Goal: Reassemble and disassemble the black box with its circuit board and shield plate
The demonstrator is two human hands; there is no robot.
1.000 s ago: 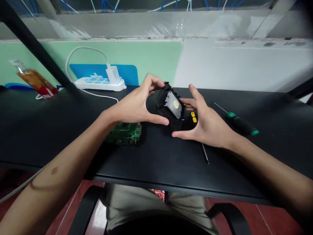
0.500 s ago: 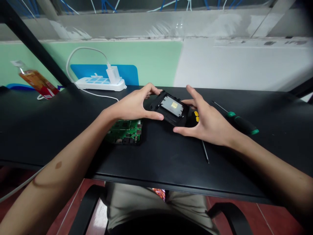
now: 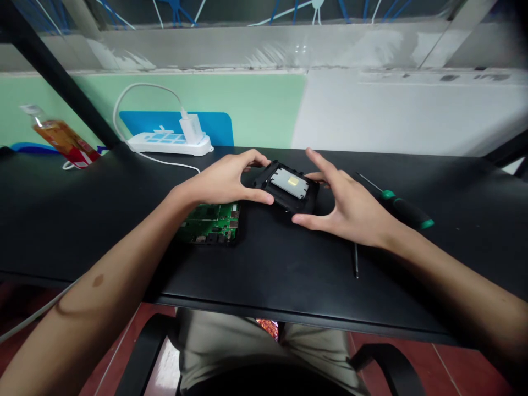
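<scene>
Gripping black plastic housing (image 3: 282, 198) from either side, my left hand (image 3: 223, 179) and right hand (image 3: 357, 212) curled, likely keeping its silver metal plate (image 3: 284, 180) unobstructed; green circuit board (image 3: 220, 214) nearby.

A black casing (image 3: 280, 193) with a silvery metal plate (image 3: 290, 182) lies tilted between both hands.

Gap btwn PCB (image 3: 220, 223) & metal shaft (image 3: 356, 261), R hand (image 3: 344, 206) blocks behind.
</scene>
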